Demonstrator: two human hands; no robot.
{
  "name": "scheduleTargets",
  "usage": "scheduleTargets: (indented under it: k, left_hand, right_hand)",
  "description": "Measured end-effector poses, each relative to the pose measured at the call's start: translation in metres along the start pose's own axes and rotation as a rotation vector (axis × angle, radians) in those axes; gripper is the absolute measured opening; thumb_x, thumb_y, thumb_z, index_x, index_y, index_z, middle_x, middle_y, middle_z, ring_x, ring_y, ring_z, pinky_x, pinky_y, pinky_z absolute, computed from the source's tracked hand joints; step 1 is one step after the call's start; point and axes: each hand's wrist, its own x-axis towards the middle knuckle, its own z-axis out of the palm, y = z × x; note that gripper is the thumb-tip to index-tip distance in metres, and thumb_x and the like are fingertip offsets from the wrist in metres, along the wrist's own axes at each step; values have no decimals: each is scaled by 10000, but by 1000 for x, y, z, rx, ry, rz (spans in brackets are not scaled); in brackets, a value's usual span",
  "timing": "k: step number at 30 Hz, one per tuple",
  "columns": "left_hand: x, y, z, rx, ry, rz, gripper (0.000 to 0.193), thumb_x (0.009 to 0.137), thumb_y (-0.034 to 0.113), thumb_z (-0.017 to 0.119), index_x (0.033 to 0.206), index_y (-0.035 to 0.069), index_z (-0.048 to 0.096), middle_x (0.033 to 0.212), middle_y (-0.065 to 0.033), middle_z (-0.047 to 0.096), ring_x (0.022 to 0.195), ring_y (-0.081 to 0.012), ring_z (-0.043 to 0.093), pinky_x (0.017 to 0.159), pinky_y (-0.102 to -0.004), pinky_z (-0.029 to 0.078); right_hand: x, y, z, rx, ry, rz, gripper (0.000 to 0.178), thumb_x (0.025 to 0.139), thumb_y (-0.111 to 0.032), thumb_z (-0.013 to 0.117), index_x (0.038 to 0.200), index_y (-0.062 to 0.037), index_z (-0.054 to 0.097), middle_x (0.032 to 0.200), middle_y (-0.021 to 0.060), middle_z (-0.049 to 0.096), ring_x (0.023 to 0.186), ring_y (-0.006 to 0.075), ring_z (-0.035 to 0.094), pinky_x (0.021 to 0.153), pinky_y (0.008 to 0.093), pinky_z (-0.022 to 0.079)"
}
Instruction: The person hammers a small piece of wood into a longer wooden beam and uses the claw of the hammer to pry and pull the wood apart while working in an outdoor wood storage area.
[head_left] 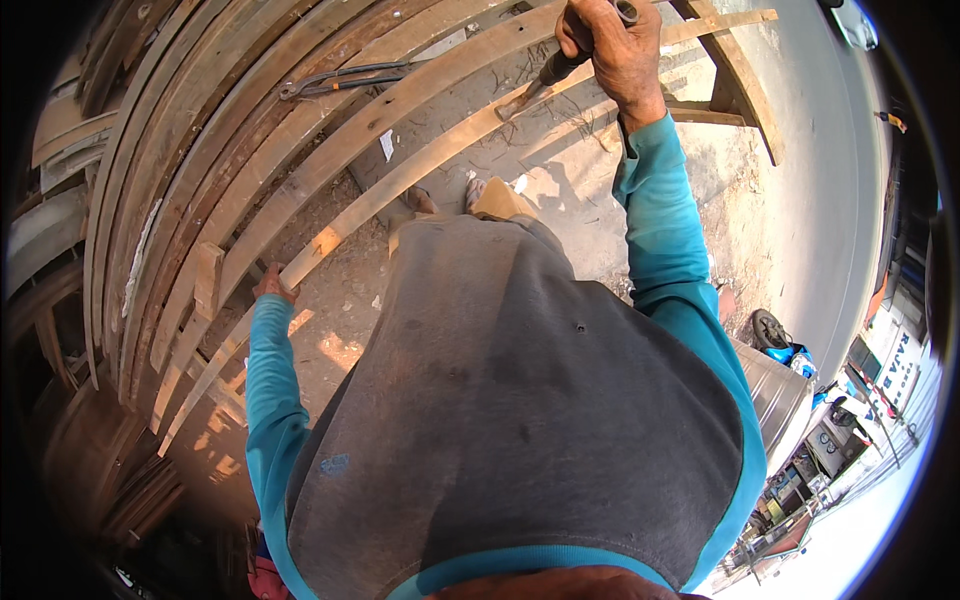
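Observation:
A long, narrow wooden strip [400,180] crosses diagonally in front of me, from lower left to upper right. My left hand [273,285] is closed on the edge of this strip, left of my body. Up at the top right, my right hand [622,50] is wrapped around a dark bar-like tool [556,70]. The tool slants down to the left, and its flat metal end [508,108] is at the strip. I cannot tell exactly what kind of tool it is. A round, hollow end shows above my fist.
Several long boards [200,180] lie side by side at the left, with bolt cutters [345,80] across them. A short wood block [208,280] stands near my left hand. Loose nails [575,120] litter the ground. A wooden frame [735,80] stands at upper right, beside a road [830,180].

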Motion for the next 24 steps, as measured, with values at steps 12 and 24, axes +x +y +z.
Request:
scheduleTargets:
  k: [12,24]
  left_hand:
    - [24,-24,19,88,-100,-79,888,671,375,880,1410,160,436,1337,-95,632,1272,-311,572,1067,-578,385]
    - [10,-32,31,173,-16,-110,842,598,395,905,1306,181,503,1284,-115,657,1178,-351,622,1013,-503,432]
  right_hand:
    - [-18,4,22,-227,123,-206,389,1001,-212,618,677,-43,486,542,-7,475,488,67,486,433,243,362]
    - [-12,8,29,-134,38,-208,414,1017,-223,589,654,-58,478,547,21,477,494,79,464,457,257,358]
